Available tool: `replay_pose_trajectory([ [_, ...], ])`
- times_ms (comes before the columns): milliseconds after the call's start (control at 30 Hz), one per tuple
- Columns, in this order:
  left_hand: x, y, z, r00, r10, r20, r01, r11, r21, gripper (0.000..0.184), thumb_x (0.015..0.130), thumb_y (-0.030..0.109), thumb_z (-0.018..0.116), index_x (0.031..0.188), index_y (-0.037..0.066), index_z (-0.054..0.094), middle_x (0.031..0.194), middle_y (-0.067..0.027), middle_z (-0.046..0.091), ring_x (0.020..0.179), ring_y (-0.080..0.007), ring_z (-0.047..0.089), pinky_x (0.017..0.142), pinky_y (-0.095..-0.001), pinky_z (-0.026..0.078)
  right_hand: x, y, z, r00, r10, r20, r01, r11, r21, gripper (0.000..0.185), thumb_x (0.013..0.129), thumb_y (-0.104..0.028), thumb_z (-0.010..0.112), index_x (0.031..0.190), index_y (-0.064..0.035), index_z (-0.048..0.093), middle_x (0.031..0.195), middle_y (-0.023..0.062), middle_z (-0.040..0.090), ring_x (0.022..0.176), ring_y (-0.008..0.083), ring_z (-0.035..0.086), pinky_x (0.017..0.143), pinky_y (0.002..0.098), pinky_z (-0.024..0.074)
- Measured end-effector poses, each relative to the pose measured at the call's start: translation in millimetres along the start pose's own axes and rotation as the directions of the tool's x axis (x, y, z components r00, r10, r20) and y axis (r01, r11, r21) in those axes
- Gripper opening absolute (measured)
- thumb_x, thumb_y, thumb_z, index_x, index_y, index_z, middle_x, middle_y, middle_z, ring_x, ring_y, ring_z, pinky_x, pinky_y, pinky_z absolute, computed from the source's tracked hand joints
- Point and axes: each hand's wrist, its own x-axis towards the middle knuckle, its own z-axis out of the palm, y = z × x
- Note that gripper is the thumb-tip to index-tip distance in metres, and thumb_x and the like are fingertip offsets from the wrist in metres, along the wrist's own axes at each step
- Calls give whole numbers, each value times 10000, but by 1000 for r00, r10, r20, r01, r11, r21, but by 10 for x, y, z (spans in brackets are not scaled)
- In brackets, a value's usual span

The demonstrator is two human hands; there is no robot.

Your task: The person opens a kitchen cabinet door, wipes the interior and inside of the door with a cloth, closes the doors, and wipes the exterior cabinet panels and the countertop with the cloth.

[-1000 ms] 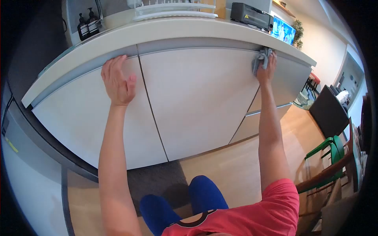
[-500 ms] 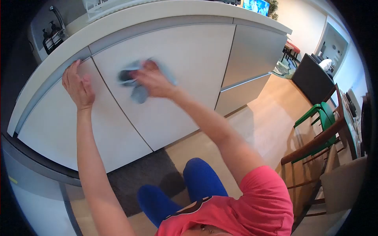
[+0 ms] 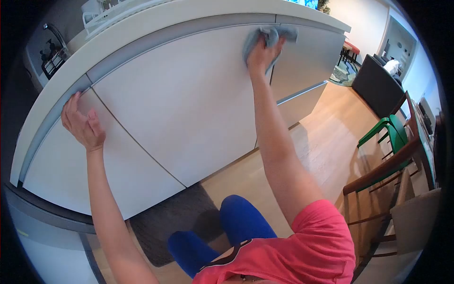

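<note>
A grey-blue cloth (image 3: 252,43) is bunched in my right hand (image 3: 264,54), pressed near the top right corner of the wide white cabinet front (image 3: 184,99), by the seam to the grey drawers (image 3: 302,61). My left hand (image 3: 82,122) rests with spread fingers at the upper edge of the left cabinet front (image 3: 118,161), just under the countertop (image 3: 156,16). Nothing shows in the left hand. Its fingertips touch the top edge of the panel.
A dark mat (image 3: 177,222) lies on the wooden floor by my knees. To the right are a green chair (image 3: 396,135), a wooden chair (image 3: 383,168) and a dark sofa (image 3: 378,87). A dish rack (image 3: 106,19) and a faucet (image 3: 56,33) are at the upper left.
The right hand moved with the cloth from the right corner to the middle-left of the wide panel, then back up to its right corner. The left hand stayed at the panel edge as the view shifted.
</note>
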Motion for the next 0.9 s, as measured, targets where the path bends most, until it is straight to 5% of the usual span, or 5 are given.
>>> replay_pose_trajectory([
  [233, -8, 5, 6, 1000, -5, -5, 5, 1000, 25, 470, 880, 374, 382, 1185, 31, 486, 1161, -97, 519, 1110, -285, 432, 995, -392, 241, -1612, 1259, -639, 930, 365, -39, -367, 927, -77, 409, 881, -193, 443, 1246, -16, 390, 1262, 174, 428, 1181, 311, 394, 1008, 395, 277],
  [333, 16, 18, 11, 1000, 10, 6, -10, 1000, 17, 470, 881, 390, 380, 1181, 46, 492, 1162, -90, 521, 1110, -279, 434, 991, -390, 241, -1597, 1114, -443, 501, 833, -234, -846, 529, 72, 327, 903, -244, 387, 1147, -41, 464, 1057, 131, 500, 947, 277, 507, 883, 374, 370],
  [533, -14, -80, 45, 998, 63, 26, -65, 995, 72, 473, 891, 402, 349, 1175, 54, 497, 1166, -77, 530, 1102, -252, 441, 974, -383, 249, -940, -295, 97, 989, 86, 124, -68, 988, -141, 677, 773, -291, 501, 1309, 53, 273, 1408, 240, 211, 1338, 385, 77, 1075, 480, 38],
  [767, 10, -74, 36, 996, 84, 12, -84, 995, 59, 443, 892, 358, 371, 1167, 35, 501, 1146, -75, 537, 1095, -241, 441, 967, -373, 250, -1816, 621, -388, 941, 338, 26, -339, 938, 68, 624, 867, -246, 459, 1369, 18, 200, 1444, 180, 172, 1351, 314, 77, 1092, 422, 44],
  [900, 17, -91, 27, 994, 106, 13, -107, 993, 57, 423, 888, 335, 383, 1160, 34, 502, 1142, -73, 535, 1083, -242, 446, 964, -371, 253, -2680, 1409, -871, 812, 539, -221, -579, 700, -418, 536, 885, -302, 492, 1291, 6, 324, 1327, 156, 352, 1217, 288, 306, 1022, 411, 214],
])
